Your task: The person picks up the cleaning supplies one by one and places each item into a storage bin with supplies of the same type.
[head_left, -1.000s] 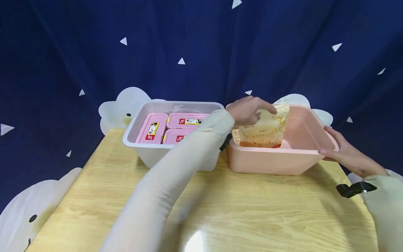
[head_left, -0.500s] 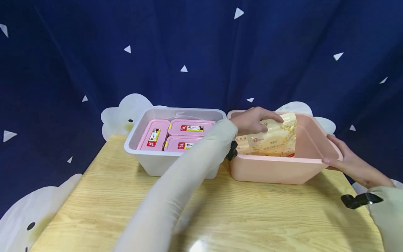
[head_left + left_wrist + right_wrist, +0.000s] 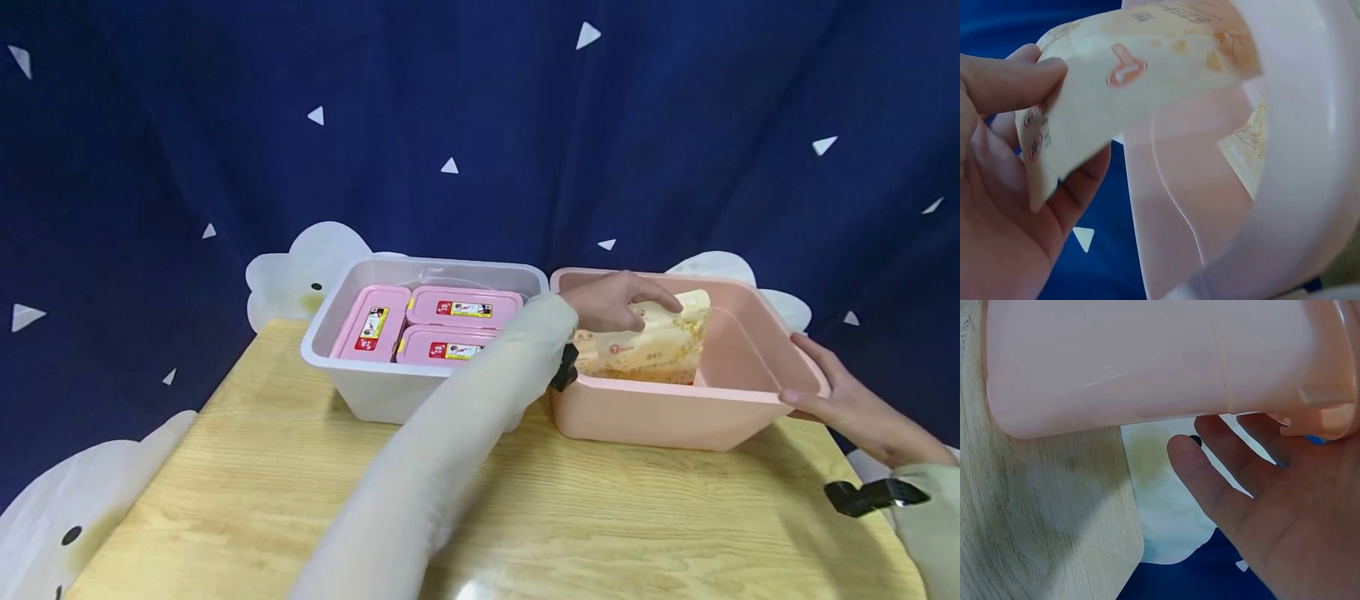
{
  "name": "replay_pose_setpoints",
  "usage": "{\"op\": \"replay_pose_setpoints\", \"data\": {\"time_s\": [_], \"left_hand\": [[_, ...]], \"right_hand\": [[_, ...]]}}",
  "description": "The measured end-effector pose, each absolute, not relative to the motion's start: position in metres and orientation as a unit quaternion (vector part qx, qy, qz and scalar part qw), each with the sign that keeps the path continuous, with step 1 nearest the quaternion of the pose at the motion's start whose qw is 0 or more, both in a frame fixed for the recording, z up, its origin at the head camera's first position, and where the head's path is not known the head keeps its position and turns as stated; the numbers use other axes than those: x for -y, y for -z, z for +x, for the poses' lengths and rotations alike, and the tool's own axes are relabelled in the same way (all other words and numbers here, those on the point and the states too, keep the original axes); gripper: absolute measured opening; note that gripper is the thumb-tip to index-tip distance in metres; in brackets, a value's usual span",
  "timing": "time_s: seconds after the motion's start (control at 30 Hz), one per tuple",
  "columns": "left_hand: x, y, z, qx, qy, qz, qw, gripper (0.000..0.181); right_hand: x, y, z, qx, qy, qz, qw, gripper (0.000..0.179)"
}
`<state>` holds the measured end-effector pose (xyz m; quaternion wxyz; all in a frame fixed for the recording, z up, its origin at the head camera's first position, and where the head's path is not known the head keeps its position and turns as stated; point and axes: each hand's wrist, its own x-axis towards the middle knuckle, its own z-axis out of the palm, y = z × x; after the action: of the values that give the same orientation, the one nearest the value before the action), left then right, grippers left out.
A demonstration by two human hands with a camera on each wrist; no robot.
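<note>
My left hand point(image 3: 606, 302) pinches the top edge of a cream pouch point(image 3: 663, 343) with red and yellow print. The pouch leans inside the left half of a pink plastic bin point(image 3: 667, 417). In the left wrist view, thumb and fingers grip the pouch's end point(image 3: 1085, 94). Another printed pouch point(image 3: 585, 357) stands beside it in the bin, partly hidden by my wrist. At the bin's right end, my right hand point(image 3: 855, 400) holds the rim, thumb at the front corner. The right wrist view shows that hand's fingers point(image 3: 1204, 469) below the bin's edge.
A whitish bin point(image 3: 397, 387) stands left of the pink one, with several pink lidded boxes point(image 3: 465, 307) inside. Both bins rest on a wooden table point(image 3: 247, 492). A dark blue curtain point(image 3: 450, 100) with white shapes hangs behind. My left sleeve crosses the whitish bin's right side.
My left hand has lowered the cream pouch deeper into the pink bin, keeping its pinch. My right hand has stayed at the bin's right rim. The head view has shifted slightly.
</note>
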<state>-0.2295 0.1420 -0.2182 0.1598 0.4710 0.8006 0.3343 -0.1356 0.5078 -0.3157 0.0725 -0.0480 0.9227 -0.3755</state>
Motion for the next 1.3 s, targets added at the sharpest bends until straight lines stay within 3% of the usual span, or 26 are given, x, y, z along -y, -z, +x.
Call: {"op": "replay_pose_setpoints", "data": {"time_s": [0.33, 0.53, 0.6, 0.67, 0.8, 0.97, 1.13, 1.3], "left_hand": [[-0.171, 0.206, -0.228, -0.807, -0.292, 0.484, 0.171, 0.066], [-0.173, 0.207, -0.223, -0.816, -0.281, 0.465, 0.200, 0.069], [-0.172, 0.206, -0.223, -0.833, -0.253, 0.454, 0.188, 0.068], [-0.170, 0.203, -0.223, -0.860, -0.209, 0.442, 0.145, 0.064], [-0.157, 0.186, -0.221, -0.903, -0.147, 0.403, 0.010, 0.053], [-0.118, 0.160, -0.194, -0.894, -0.167, 0.398, -0.119, 0.040], [-0.065, 0.154, -0.160, -0.862, -0.195, 0.421, -0.202, 0.034], [-0.003, 0.178, -0.135, -0.836, -0.237, 0.426, -0.251, 0.032]], "right_hand": [[-0.521, 0.316, -0.126, -0.922, 0.381, -0.068, 0.033, 0.092], [-0.519, 0.317, -0.124, -0.920, 0.385, -0.067, 0.045, 0.092], [-0.518, 0.320, -0.123, -0.919, 0.384, -0.067, 0.047, 0.092], [-0.518, 0.322, -0.122, -0.922, 0.380, -0.065, 0.046, 0.093], [-0.521, 0.322, -0.122, -0.925, 0.372, -0.067, 0.040, 0.093], [-0.522, 0.320, -0.126, -0.928, 0.364, -0.068, 0.041, 0.093], [-0.521, 0.319, -0.129, -0.934, 0.349, -0.057, 0.047, 0.096], [-0.523, 0.320, -0.134, -0.932, 0.354, -0.063, 0.046, 0.095]]}}
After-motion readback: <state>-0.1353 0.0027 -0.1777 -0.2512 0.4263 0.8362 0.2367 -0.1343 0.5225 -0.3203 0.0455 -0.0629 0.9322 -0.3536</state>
